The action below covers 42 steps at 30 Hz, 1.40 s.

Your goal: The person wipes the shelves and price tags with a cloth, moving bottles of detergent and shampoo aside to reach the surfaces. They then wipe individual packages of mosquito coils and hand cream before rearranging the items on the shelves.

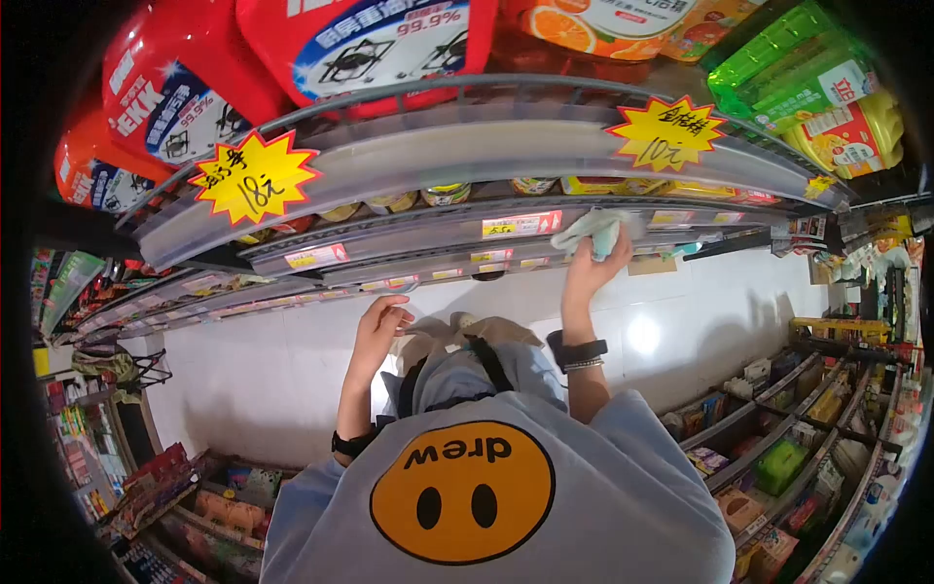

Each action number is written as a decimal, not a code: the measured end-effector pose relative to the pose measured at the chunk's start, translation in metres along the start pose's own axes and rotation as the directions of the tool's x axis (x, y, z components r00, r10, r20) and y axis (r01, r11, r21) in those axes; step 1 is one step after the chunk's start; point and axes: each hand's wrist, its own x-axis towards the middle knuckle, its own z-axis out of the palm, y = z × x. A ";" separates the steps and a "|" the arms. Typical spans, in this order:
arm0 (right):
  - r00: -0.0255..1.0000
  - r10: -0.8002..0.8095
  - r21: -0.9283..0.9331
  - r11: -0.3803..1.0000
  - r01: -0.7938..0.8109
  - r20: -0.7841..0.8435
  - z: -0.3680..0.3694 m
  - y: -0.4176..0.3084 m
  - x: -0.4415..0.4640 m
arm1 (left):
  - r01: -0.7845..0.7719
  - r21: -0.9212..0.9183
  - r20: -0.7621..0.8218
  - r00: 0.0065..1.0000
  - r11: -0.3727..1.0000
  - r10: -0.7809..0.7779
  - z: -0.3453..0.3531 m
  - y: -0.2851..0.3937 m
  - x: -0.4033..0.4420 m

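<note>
R hand (601,258) was closed w/ fingers bunched round a pale cloth (595,230), up at the front edge of a lower shelf (379,226), just R of a price tag (521,224); couldn't tell if cloth touched shelf. L hand (379,329) was approx. half open, empty, fingers loosely curled, near the lower tags. Red jugs (365,49) & green bottles (793,73) stood on the top shelf (467,141), above both hands.

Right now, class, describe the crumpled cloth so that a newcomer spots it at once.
On the shelf front, find the starburst sign marked 10. Below it, the right hand holds the pale green cloth. It is soft and bunched, unlike the flat price labels nearby.
</note>
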 end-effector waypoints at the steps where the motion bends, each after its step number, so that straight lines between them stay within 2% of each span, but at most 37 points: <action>1: 0.998 0.049 -0.008 0.999 -0.050 -0.040 0.006 -0.006 -0.004 | -0.010 -0.001 0.010 1.000 1.000 0.010 0.003 0.001 0.002; 2: 0.992 0.101 -0.016 0.995 -0.102 -0.082 0.012 -0.012 -0.009 | -0.020 -0.001 -0.003 1.000 1.000 0.020 0.007 0.001 0.003; 4: 0.994 0.082 0.039 0.996 -0.080 -0.065 0.024 -0.031 -0.024 | -0.065 -0.016 -0.043 0.997 0.998 0.064 0.017 0.008 0.005; 5: 0.997 0.078 0.052 0.996 -0.078 -0.005 0.028 -0.042 -0.034 | -0.070 -0.016 -0.027 0.997 0.997 0.070 0.022 0.008 0.008; 8: 0.982 0.014 0.090 0.995 -0.031 0.186 0.036 -0.072 -0.074 | -0.320 -0.049 -0.186 0.934 0.946 0.306 0.036 0.015 0.007; 10: 0.913 -0.054 0.094 0.995 0.017 0.404 0.035 -0.090 -0.087 | -0.344 -0.046 -0.179 0.926 0.938 0.331 0.039 0.022 0.006; 11: 0.878 -0.092 0.156 0.987 0.019 0.470 0.036 -0.091 -0.090 | -0.365 -0.037 -0.183 0.918 0.930 0.353 0.040 0.024 0.008; 13: 0.829 -0.094 0.103 0.994 0.044 0.552 0.034 -0.093 -0.085 | -0.388 -0.024 -0.160 0.911 0.921 0.379 0.037 0.027 0.009; 14: 0.840 -0.138 0.172 0.984 0.054 0.525 0.034 -0.087 -0.081 | -0.404 0.054 -0.168 0.898 0.913 0.407 0.035 0.029 0.010; 15: 0.855 -0.132 0.163 0.985 0.057 0.501 0.033 -0.082 -0.075 | -0.419 0.132 -0.171 0.883 0.898 0.437 0.031 0.032 0.012; 17: 0.830 -0.202 0.105 0.979 0.173 0.520 0.022 -0.072 -0.062 | -0.406 0.176 -0.123 0.895 0.897 0.430 0.023 0.034 0.018; 21: 0.924 -0.105 -0.070 0.988 0.139 0.367 -0.002 -0.058 -0.030 | -0.398 0.191 -0.046 0.909 0.897 0.413 0.014 0.052 0.032; 24: 0.954 0.004 -0.155 0.987 0.045 0.300 -0.015 -0.046 -0.009 | -0.400 0.245 0.051 0.915 0.883 0.401 0.015 0.070 0.046; 28: 0.971 0.067 -0.182 0.983 -0.025 0.228 -0.023 -0.031 0.013 | -0.466 0.281 0.190 0.884 0.839 0.428 0.026 0.083 0.058; 32: 0.977 0.151 -0.172 0.977 -0.125 0.150 -0.031 -0.017 0.024 | -0.525 0.331 0.273 0.849 0.784 0.453 0.051 0.087 0.065; 35: 0.987 0.141 -0.089 0.987 -0.134 0.079 -0.038 0.008 0.038 | -0.561 0.392 0.309 0.827 0.729 0.470 0.073 0.087 0.067; 37: 0.987 0.148 -0.104 0.985 -0.141 0.067 -0.049 0.023 0.051 | -0.592 0.418 0.362 0.804 0.689 0.472 0.092 0.085 0.065; 42: 0.993 0.115 -0.074 0.991 -0.113 0.015 -0.074 0.073 0.090 | -0.550 0.436 0.326 0.834 0.712 0.444 0.143 0.069 0.066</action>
